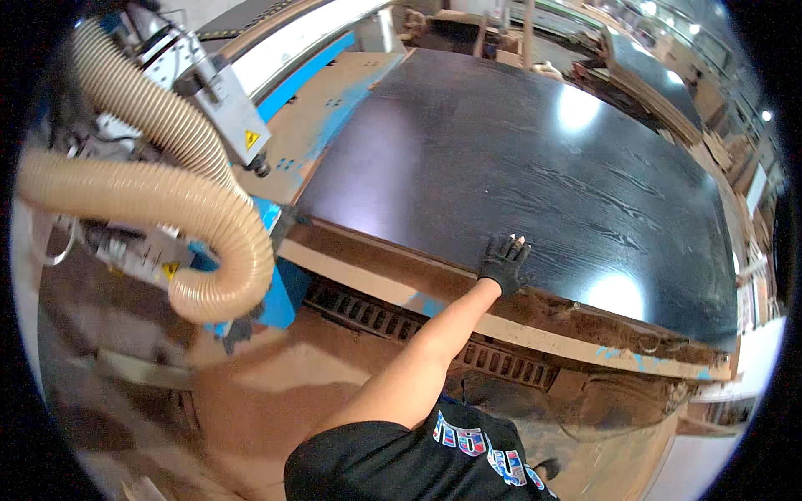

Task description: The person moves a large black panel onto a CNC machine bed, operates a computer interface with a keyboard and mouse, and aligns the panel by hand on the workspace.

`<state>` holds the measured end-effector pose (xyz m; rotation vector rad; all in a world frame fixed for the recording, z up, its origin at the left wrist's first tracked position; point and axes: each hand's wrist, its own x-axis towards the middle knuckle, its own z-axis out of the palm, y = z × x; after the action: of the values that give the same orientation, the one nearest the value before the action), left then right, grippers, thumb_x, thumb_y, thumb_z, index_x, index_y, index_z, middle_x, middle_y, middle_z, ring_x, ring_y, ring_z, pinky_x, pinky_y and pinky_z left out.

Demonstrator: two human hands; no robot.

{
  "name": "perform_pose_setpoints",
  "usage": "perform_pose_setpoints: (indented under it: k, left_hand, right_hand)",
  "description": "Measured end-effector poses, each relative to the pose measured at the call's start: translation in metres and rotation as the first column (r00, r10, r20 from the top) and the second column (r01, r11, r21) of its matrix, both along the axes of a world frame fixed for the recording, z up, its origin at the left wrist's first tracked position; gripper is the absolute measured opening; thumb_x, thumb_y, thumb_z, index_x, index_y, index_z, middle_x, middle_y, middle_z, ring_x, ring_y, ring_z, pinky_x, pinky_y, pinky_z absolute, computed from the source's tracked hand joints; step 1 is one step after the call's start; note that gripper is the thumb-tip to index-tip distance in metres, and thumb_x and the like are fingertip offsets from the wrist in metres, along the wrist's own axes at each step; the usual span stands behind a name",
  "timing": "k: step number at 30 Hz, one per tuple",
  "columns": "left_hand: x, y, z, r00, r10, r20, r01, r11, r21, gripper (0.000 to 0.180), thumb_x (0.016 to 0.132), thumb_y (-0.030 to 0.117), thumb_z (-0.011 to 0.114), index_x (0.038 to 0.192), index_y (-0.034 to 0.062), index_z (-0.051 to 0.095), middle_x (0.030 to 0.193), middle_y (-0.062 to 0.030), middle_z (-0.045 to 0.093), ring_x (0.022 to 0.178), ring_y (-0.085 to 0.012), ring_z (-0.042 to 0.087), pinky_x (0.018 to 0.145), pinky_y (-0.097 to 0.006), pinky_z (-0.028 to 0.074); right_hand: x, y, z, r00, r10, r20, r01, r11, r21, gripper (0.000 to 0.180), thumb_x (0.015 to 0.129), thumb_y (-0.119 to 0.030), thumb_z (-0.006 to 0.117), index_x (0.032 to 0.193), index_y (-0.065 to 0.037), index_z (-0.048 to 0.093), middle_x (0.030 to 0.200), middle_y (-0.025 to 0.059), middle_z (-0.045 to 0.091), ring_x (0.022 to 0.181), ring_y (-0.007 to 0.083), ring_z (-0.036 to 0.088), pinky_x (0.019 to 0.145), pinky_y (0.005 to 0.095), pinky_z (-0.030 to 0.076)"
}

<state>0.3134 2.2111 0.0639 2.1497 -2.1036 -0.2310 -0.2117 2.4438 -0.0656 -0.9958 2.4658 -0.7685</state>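
My left hand (505, 260), in a black glove with some bare fingertips, lies flat near the front edge of a large dark wood-grain board (468, 159). Its fingers are stretched out and it holds nothing. Low in the view, beside my black shirt, a small dark part of my right hand (547, 469) shows; its fingers cannot be made out. The board rests on a machine bed, and its glossy face reflects the overhead lights.
A machine head (221, 108) with ribbed dust hoses (213, 213) stands at the left of the board. A wooden bed edge (376, 280) and a slotted dark rail (359, 313) run below its front edge. More stacked boards (652, 79) lie at the far right.
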Motion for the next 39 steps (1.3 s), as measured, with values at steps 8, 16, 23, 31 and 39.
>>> perform_pose_setpoints:
  k: [8,16,23,31,39]
  left_hand:
    - [-0.036,0.013,0.01,0.977,0.205,0.061,-0.206,0.979,0.003,0.082,0.094,0.059,0.04,0.158,0.0175,0.011,0.166,-0.01,0.006,0.152,-0.0291,0.009,0.119,-0.058,0.002]
    - [0.031,0.035,-0.002,0.918,0.389,-0.075,-0.395,0.916,-0.074,0.072,0.093,0.056,0.045,0.154,0.0203,0.03,0.163,-0.0117,0.019,0.149,-0.0333,0.021,0.12,-0.052,0.016]
    - [0.108,0.072,0.017,0.759,0.651,0.014,-0.649,0.755,0.093,0.082,0.092,0.064,0.041,0.158,0.0214,0.018,0.166,-0.0054,0.008,0.152,-0.0253,0.012,0.12,-0.056,0.004]
    - [0.222,0.098,0.028,0.638,0.769,0.047,-0.77,0.634,0.075,0.077,0.094,0.066,0.029,0.157,0.0208,0.022,0.165,-0.0058,0.014,0.151,-0.0268,0.015,0.121,-0.052,0.005]
    - [0.3,0.087,0.035,0.637,0.767,0.077,-0.766,0.641,-0.047,0.074,0.096,0.06,0.028,0.157,0.0187,0.021,0.164,-0.012,0.015,0.151,-0.0281,0.014,0.12,-0.055,0.002]
  right_hand:
    - [-0.035,-0.003,-0.008,0.992,0.02,-0.124,-0.011,0.997,0.075,0.026,0.098,-0.012,0.055,0.119,0.003,0.061,0.11,0.0078,0.063,0.099,0.0225,0.057,0.089,0.0313,0.046]
    - [0.004,-0.167,0.02,0.806,0.582,0.111,-0.388,0.66,-0.643,0.026,0.099,-0.012,0.057,0.12,0.002,0.062,0.116,0.0133,0.067,0.109,0.0232,0.061,0.094,0.0361,0.049]
    - [0.133,-0.249,0.135,0.512,0.8,-0.313,-0.741,0.227,-0.632,0.026,0.098,-0.012,0.054,0.12,-0.002,0.062,0.12,0.012,0.064,0.109,0.0258,0.061,0.094,0.0355,0.047]
    - [0.274,-0.297,0.16,0.317,0.924,-0.212,-0.86,0.186,-0.475,0.042,0.094,-0.011,0.059,0.134,-0.002,0.052,0.13,0.0157,0.058,0.123,0.0278,0.054,0.106,0.0375,0.039]
    - [0.344,-0.34,0.122,0.365,0.839,-0.404,-0.931,0.336,-0.143,0.064,0.087,-0.03,0.068,0.143,-0.009,0.044,0.142,0.0181,0.048,0.133,0.0367,0.042,0.109,0.0451,0.032]
